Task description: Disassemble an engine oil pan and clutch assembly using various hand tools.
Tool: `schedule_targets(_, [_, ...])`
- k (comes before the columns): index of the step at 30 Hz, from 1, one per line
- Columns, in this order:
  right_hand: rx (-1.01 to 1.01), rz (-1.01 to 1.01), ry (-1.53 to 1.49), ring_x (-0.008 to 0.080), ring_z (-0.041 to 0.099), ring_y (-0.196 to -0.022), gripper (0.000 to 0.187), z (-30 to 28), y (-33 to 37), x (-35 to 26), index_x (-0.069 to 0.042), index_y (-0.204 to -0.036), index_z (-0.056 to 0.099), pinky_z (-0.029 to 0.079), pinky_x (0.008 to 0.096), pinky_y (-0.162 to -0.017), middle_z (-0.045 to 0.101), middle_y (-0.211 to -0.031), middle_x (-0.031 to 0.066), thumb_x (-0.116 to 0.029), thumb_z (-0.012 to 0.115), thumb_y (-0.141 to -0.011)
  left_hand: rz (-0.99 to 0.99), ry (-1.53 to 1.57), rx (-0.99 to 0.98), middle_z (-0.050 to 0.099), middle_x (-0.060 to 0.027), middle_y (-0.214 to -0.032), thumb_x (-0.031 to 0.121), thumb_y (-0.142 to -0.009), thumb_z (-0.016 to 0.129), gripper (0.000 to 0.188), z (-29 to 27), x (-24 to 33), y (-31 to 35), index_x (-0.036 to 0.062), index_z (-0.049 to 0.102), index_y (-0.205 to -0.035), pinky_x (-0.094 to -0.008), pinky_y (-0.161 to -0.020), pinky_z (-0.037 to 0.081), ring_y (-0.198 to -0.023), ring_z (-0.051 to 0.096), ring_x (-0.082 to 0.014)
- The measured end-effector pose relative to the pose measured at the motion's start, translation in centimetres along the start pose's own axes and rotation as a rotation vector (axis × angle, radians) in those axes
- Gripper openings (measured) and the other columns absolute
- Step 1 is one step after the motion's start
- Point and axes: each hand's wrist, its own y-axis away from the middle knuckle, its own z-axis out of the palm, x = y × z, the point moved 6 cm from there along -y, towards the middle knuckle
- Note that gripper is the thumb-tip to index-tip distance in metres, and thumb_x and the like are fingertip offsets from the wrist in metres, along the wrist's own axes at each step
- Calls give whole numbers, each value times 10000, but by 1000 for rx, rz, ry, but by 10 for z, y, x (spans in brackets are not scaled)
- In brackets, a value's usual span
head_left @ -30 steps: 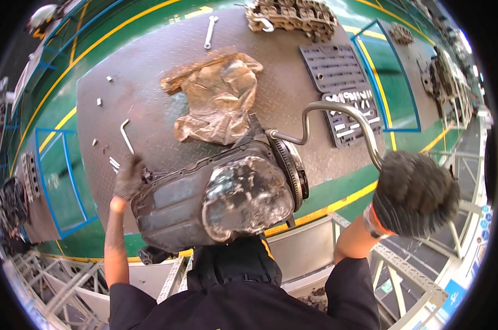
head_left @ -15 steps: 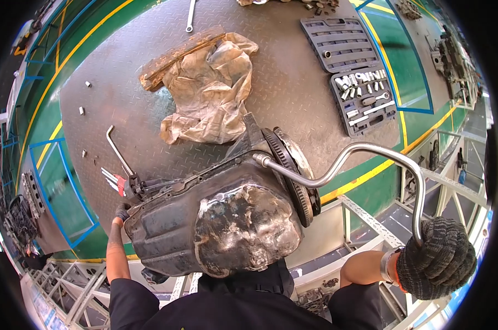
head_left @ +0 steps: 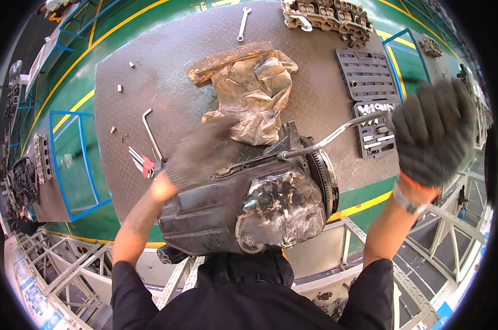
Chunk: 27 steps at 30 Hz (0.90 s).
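My right hand (head_left: 433, 132), in a dark knit glove, is raised at the right and closed round the end of a bent steel speed brace (head_left: 337, 132). The brace's socket end meets the far edge of the dark oil pan (head_left: 196, 217), beside the toothed flywheel (head_left: 318, 176). This pan faces up on the engine, close to my body, with a scuffed, pale-smeared raised part. My left hand (head_left: 202, 148), gloved and blurred, hangs over the pan's far left edge near the crumpled brown cloth (head_left: 252, 91). Its fingers look stretched out, with nothing visible in them.
A wooden block (head_left: 230, 61) lies by the cloth. Farther off are a combination wrench (head_left: 243, 25) and a cylinder head (head_left: 329, 19). An open socket case (head_left: 367, 74) stands at right. To the left lie an L-shaped wrench (head_left: 152, 132), a red-held hex key set (head_left: 144, 165) and small sockets (head_left: 119, 88).
My right hand has swung the brace's handle away from me, up and over. My left hand has left the engine's left end and moved right and away from me. The view has shifted.
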Motion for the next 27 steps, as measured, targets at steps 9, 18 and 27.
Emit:
schedule_targets(9, [1, 55, -86, 86, 185, -361, 456, 99, 13, 29, -171, -587, 356, 188, 245, -342, 239, -475, -67, -340, 425, -1005, 777, 557, -123, 666, -99, -742, 123, -801, 708, 137, 99, 100, -176, 30, 684, -899, -312, -693, 495, -741, 616, -104])
schedule_targets(18, [-188, 127, -64, 91, 253, -406, 431, 91, 25, 25, -196, -596, 365, 258, 260, -386, 241, -492, -72, -396, 474, -961, 796, 49, 586, 568, -214, -645, 40, -818, 563, 137, 98, 104, -143, -27, 582, -700, -342, -554, 424, -578, 477, -117])
schedule_targets(27, [321, -269, 379, 117, 229, -415, 419, 77, 24, 24, -182, -595, 297, 207, 256, -386, 236, -509, -38, -366, 464, -932, -67, 991, -426, 625, -55, -656, 38, -886, 543, 123, 95, 82, -141, 46, 623, -793, -256, -571, 458, -612, 542, -106])
